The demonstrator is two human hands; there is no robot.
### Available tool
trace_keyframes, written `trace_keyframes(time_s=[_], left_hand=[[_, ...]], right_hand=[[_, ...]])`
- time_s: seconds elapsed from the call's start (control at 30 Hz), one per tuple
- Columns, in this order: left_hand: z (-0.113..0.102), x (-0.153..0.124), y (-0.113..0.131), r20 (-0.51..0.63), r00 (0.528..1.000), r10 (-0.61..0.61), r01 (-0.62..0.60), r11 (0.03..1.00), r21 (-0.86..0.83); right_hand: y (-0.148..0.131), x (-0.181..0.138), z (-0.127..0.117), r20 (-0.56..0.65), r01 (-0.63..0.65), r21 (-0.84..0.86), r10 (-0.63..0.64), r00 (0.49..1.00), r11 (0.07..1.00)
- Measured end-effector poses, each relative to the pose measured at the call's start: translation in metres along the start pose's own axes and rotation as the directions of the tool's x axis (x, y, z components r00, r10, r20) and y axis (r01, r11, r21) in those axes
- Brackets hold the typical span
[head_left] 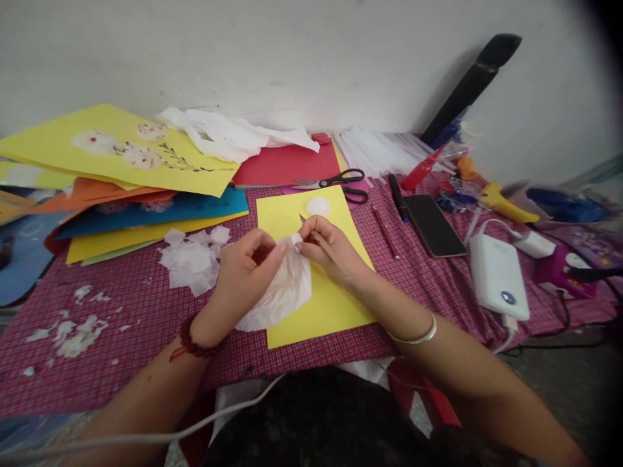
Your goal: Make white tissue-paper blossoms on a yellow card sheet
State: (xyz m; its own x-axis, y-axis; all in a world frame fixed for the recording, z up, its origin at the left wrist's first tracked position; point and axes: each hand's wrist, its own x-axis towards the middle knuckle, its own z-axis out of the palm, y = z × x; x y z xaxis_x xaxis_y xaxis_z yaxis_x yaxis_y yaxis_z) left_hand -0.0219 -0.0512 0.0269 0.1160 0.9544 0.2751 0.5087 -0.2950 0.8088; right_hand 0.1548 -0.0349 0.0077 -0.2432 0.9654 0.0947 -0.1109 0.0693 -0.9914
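My left hand (248,269) is closed around a crumpled piece of white tissue paper (285,292) above a yellow sheet (326,305) on the checked red cloth. My right hand (331,250) pinches the top edge of the same tissue and also holds a thin brown pencil (305,225) between its fingers. A small round white tissue patch (318,206) sits near the top of the yellow sheet. Torn tissue pieces (192,259) lie to the left of my left hand.
Stacked coloured sheets (121,188) lie at the back left. Black scissors (335,179), a red pencil (385,231), a black pen (398,196), a phone (433,224), a white power bank (497,275) and a yellow glue gun (506,204) fill the right side. White scraps (73,334) dot the cloth.
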Motion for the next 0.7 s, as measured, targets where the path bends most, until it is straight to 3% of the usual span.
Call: trace_keyframes(time_s=[0.1,0.23,0.4,0.53,0.6,0.7], left_hand=[[0.006,-0.001,-0.001,0.18,0.974,-0.134,0.175,0.955,-0.238],[0.012,0.001,-0.005,0.234,0.943,-0.234,0.31,0.873,-0.376],[0.009,0.003,-0.008,0.134,0.967,-0.218,0.254,0.888,-0.385],[0.005,0.002,-0.007,-0.009,0.997,-0.072,0.069,0.982,-0.174],[0.003,0.001,-0.004,0.013,1.0,-0.026,0.027,0.99,-0.14],[0.002,0.0,0.001,0.161,0.984,-0.083,0.123,0.958,-0.26]], right_hand=[[-0.001,-0.002,0.002,0.041,-0.005,-0.029,0.006,0.999,1.0],[-0.001,-0.005,0.005,0.099,-0.014,-0.041,0.018,0.995,0.999],[-0.001,-0.005,0.003,0.024,-0.016,-0.046,0.017,1.0,0.999],[-0.004,-0.005,0.0,0.013,0.011,-0.101,-0.01,1.0,0.995],[-0.005,-0.006,0.0,0.033,0.026,-0.153,-0.021,0.999,0.988],[-0.002,-0.007,0.001,0.058,0.045,-0.192,-0.035,0.998,0.98]])
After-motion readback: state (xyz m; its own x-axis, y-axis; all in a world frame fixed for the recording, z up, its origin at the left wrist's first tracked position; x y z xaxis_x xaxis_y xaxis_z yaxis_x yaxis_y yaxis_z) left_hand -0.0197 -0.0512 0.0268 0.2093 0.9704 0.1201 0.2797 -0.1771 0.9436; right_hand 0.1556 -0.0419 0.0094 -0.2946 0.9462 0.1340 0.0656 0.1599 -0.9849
